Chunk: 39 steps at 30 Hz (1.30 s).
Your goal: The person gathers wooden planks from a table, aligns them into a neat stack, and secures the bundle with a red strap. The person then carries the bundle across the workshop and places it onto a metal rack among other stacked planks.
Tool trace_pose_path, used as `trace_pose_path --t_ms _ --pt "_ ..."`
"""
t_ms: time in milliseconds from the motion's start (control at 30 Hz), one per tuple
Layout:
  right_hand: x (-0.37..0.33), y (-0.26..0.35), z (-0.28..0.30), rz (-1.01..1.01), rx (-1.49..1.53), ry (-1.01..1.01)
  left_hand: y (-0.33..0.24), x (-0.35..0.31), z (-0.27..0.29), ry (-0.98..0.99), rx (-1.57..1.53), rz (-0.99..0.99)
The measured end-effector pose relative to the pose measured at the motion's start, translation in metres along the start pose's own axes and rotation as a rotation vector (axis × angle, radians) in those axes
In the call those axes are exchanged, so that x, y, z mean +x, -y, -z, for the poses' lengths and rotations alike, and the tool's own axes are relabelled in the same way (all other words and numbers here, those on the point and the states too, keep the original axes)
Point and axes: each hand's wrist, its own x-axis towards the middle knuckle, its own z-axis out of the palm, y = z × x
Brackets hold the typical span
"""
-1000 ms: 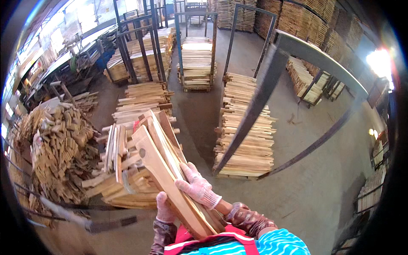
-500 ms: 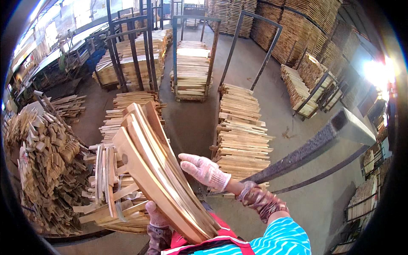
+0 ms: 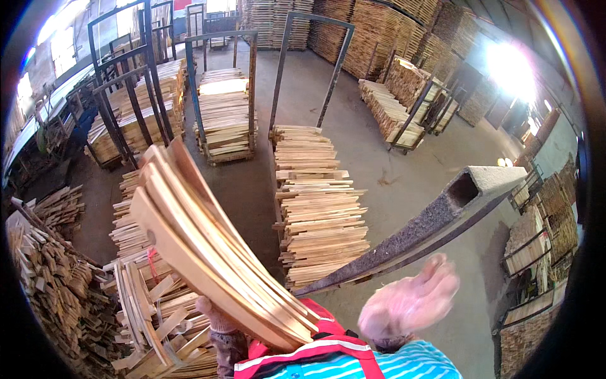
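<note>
A bundle of long, curved wooden slats [image 3: 218, 252] stands tilted against my front, its upper ends fanned toward the left. My left hand [image 3: 218, 316], in a pale glove, grips the bundle low on its left side; most of its fingers are hidden behind the wood. Off to the right, my gloved right hand [image 3: 410, 300] is raised with nothing in it. Its fingers are stretched out, somewhat smeared by motion. It appears just below a thick, rough square metal tube [image 3: 410, 234] in the picture; whether they touch I cannot tell.
A cart-like stack of wooden strips [image 3: 319, 208] stands ahead, with an upright metal frame [image 3: 344, 63] at its far end. Loose curved pieces [image 3: 129, 309] lie at the left beside a big heap of offcuts [image 3: 57, 284]. Another framed stack [image 3: 224, 120] stands farther off.
My right hand has moved away from the slats, to the right and nearer my body. The view has turned right, and the left hand keeps its hold on the bundle.
</note>
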Motion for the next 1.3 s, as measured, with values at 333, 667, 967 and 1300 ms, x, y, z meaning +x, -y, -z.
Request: trace_pose_path --t_ms 333,667,967,1300 --pt "-0.045 -0.018 -0.042 -0.653 0.231 -0.201 -0.003 0.038 0.003 0.151 -0.086 0.096" --pt "-0.053 -0.025 -0.052 -0.647 0.164 -0.115 0.003 0.082 0.020 0.138 -0.124 0.162" --pt "-0.043 -0.059 -0.107 -0.716 0.313 -0.094 0.005 0.091 0.026 0.052 -0.087 0.060" --pt "-0.035 -0.142 -0.192 -0.659 0.387 -0.082 0.019 0.135 0.010 -0.050 -0.017 -0.061"
